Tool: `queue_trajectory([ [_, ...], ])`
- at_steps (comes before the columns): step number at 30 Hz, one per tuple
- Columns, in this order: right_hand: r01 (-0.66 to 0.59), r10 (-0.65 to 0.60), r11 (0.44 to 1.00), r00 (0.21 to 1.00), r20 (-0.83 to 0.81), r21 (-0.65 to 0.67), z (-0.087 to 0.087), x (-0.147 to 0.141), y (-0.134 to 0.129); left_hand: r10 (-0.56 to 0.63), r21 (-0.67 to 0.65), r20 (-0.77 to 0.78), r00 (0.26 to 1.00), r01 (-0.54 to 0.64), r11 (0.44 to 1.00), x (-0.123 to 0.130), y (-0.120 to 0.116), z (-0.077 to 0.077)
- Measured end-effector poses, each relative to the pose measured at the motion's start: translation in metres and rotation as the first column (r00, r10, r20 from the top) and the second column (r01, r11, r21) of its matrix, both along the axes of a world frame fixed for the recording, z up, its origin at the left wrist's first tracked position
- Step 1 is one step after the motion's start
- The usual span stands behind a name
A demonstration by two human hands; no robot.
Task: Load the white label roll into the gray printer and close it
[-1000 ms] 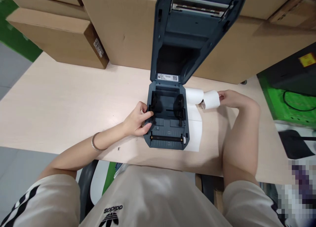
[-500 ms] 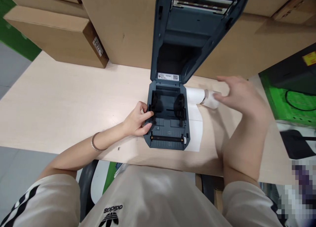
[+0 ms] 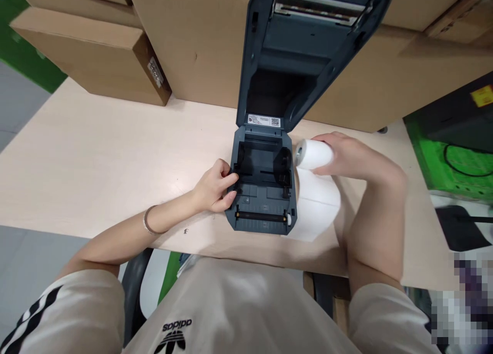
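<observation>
A dark blue-grey label printer (image 3: 256, 192) sits on the table with its lid (image 3: 298, 51) raised. Its inner bay shows black holders and a black roller near the front. My left hand (image 3: 216, 185) is at the printer's left edge, fingers curled onto the rim as if gripping it. On the other side, my right hand (image 3: 346, 154) is closed around the right end of a white paper roll (image 3: 315, 154). The roll lies sideways just right of the printer, and a loose white strip (image 3: 318, 205) from it spreads over the table beside the printer.
Cardboard boxes (image 3: 192, 46) line the back of the table (image 3: 115, 154), one smaller box (image 3: 88, 56) standing at the left. At the right are a green crate (image 3: 458, 164) with a black cable and a dark case (image 3: 450, 118). The table's front edge is close to my body.
My right hand has come in and taken hold of the paper roll, whose near end now faces left. The loose strip bulges farther right. My left hand has stayed at the printer.
</observation>
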State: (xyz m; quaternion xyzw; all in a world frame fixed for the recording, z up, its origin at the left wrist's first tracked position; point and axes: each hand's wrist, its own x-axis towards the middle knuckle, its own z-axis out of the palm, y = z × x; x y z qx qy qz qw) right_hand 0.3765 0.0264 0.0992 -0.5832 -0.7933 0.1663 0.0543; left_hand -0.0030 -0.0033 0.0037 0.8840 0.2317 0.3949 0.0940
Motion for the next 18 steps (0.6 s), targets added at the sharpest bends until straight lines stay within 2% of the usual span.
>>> queue_trajectory([
  [3,-0.045,0.045,0.992,0.999,-0.006,-0.116,0.031,0.005,-0.022,0.021,0.011,-0.033,0.999,-0.021,1.000,-0.001,0.000,0.000],
  [6,-0.242,0.225,0.936,0.970,-0.093,-0.257,0.051,-0.005,-0.039,0.018,0.007,-0.041,0.999,-0.017,1.000,-0.001,0.000,0.000],
  [8,-0.377,0.337,0.887,0.923,-0.183,-0.266,0.054,-0.022,-0.045,0.006,-0.005,-0.031,1.000,-0.006,1.000,0.000,0.000,0.001],
  [10,-0.414,0.357,0.884,0.898,-0.258,-0.219,0.048,-0.045,-0.048,-0.003,-0.004,-0.018,1.000,0.003,1.000,0.000,0.000,0.002],
  [12,-0.354,0.312,0.929,0.906,-0.287,-0.107,0.039,-0.069,-0.048,-0.006,0.014,-0.011,1.000,0.006,1.000,0.000,0.000,0.002],
  [14,-0.257,0.265,0.964,0.932,-0.247,0.064,0.028,-0.091,-0.047,-0.005,0.026,-0.009,1.000,0.005,1.000,0.000,0.000,0.002],
  [16,-0.206,0.241,0.956,0.957,-0.159,0.207,0.018,-0.106,-0.044,0.002,0.026,-0.014,1.000,-0.002,1.000,0.000,0.000,0.002],
  [18,-0.217,0.248,0.936,0.965,-0.083,0.277,0.008,-0.114,-0.040,0.016,0.030,-0.027,1.000,-0.015,0.999,0.000,0.000,0.002],
])
